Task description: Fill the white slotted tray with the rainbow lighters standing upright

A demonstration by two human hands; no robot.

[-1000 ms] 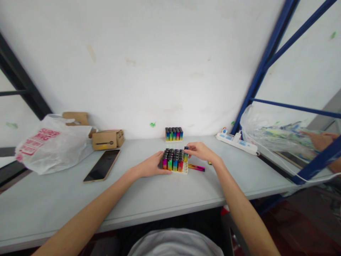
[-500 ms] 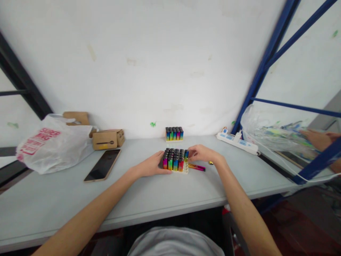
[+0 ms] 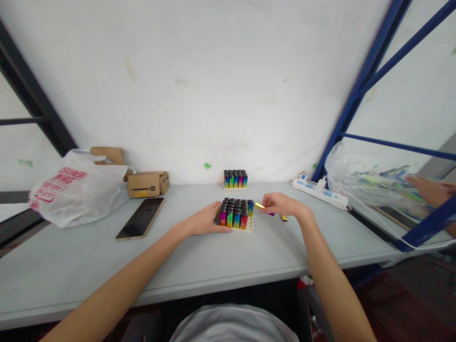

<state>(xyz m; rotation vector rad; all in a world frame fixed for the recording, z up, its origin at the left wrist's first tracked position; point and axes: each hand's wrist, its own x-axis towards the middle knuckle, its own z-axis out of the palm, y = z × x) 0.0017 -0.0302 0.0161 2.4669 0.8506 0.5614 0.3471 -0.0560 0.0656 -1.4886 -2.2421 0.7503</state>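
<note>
My left hand (image 3: 204,221) grips the left side of a white tray (image 3: 250,227), its thumb along the front. Upright lighters (image 3: 233,213) with black tops and rainbow-coloured bodies crowd this tray; open slots show along its right side. One blue-and-yellow lighter (image 3: 251,207) stands at the back of that right column. Just right of the tray, my right hand (image 3: 280,205) pinches a lighter (image 3: 260,205), whose gold end points left toward the tray. A gold-coloured lighter (image 3: 284,218) lies on the table below that hand, partly hidden.
A second tray of lighters (image 3: 235,179) stands against the wall. On the left are a phone (image 3: 140,218), a cardboard box (image 3: 147,185) and a white plastic bag (image 3: 78,190). A power strip (image 3: 320,192) lies right, near a blue metal frame (image 3: 351,102) and another person's hand (image 3: 432,192).
My right hand has moved right, away from the upright lighter at the tray's back right corner, and has taken hold of a loose lighter. My left hand stays on the tray.
</note>
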